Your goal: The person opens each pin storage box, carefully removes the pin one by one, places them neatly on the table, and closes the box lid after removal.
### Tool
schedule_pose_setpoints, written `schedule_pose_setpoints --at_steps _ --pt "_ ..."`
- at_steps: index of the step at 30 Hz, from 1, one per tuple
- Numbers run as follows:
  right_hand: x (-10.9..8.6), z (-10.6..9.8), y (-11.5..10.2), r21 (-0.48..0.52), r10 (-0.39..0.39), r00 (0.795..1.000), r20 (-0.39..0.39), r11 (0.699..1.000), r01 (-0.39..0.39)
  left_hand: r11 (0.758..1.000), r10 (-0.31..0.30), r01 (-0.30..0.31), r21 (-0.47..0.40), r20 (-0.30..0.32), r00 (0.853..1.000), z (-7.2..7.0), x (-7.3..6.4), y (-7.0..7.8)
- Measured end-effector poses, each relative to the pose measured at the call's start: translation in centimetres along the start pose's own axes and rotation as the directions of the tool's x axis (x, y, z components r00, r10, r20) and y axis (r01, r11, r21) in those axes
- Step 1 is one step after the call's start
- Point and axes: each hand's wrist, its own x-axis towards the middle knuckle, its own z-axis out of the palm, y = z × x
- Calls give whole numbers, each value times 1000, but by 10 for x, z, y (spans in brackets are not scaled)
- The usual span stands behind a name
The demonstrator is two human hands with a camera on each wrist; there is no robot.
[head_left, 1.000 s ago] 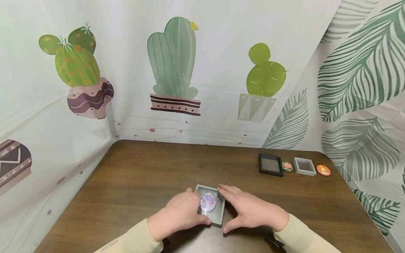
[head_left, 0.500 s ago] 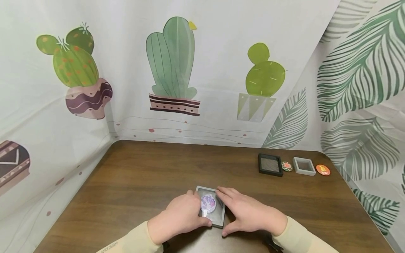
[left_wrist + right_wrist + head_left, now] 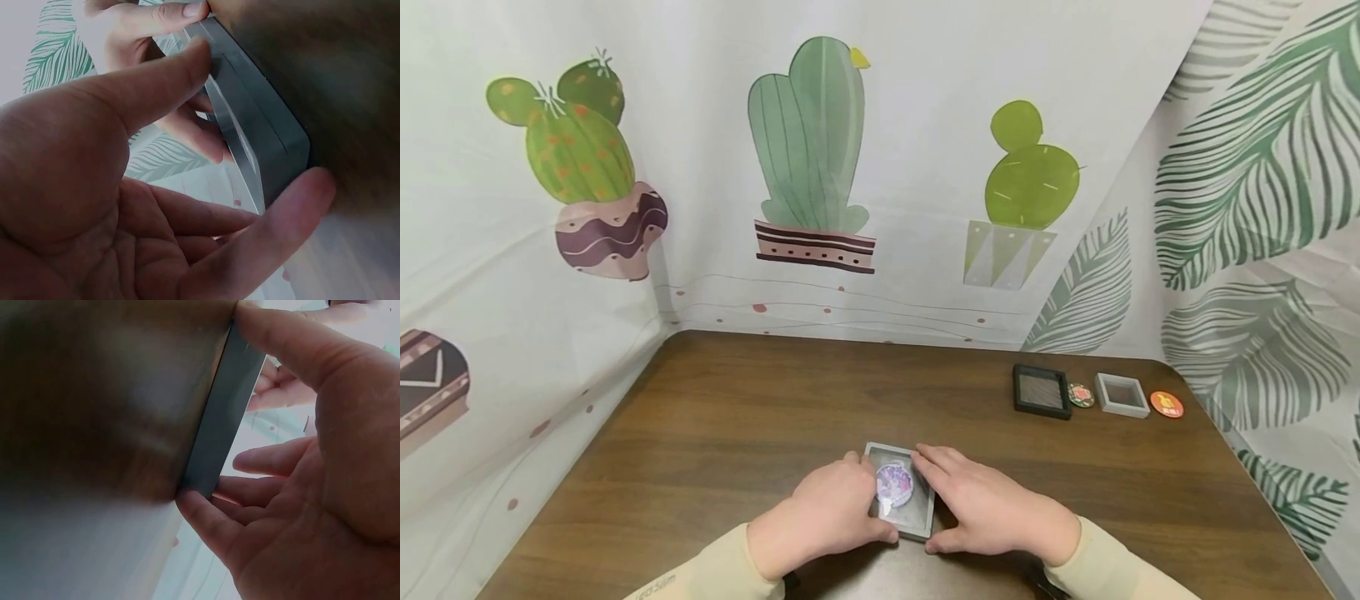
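Observation:
A grey display frame lies on the table near its front, with a round purple badge showing under its clear film. My left hand grips the frame at its left side, thumb on the near edge; the left wrist view shows the thumb and a finger against the grey rim. From the right, my right hand holds the same frame, fingers at the far right corner and thumb by the near right corner. In the right wrist view, this hand's thumb and index finger span the frame's side wall.
At the table's back right stand a black square frame and a smaller light grey frame. A dark patterned round badge and an orange round badge lie beside them. A cactus-print curtain hangs behind the wooden table.
My right hand has shifted slightly left and nearer, its thumb closing in on the frame's near right corner. The left hand keeps its grip and the frame has barely moved.

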Motion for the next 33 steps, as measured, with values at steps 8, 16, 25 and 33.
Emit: schedule_pose_setpoints --at_steps 8,16,25,33 --pt "0 0 1 -15 -10 1000 -19 1000 9 998 57 -58 40 11 998 0 4 -17" --pt "1 2 3 -8 -5 1000 -20 1000 5 984 175 -176 34 47 983 4 12 -35" --pt "1 2 5 -13 -21 1000 -17 1000 20 956 289 -292 30 89 953 6 17 -38" --pt "-1 0 2 -29 -37 999 10 999 37 939 314 -318 132 52 948 7 18 -33"
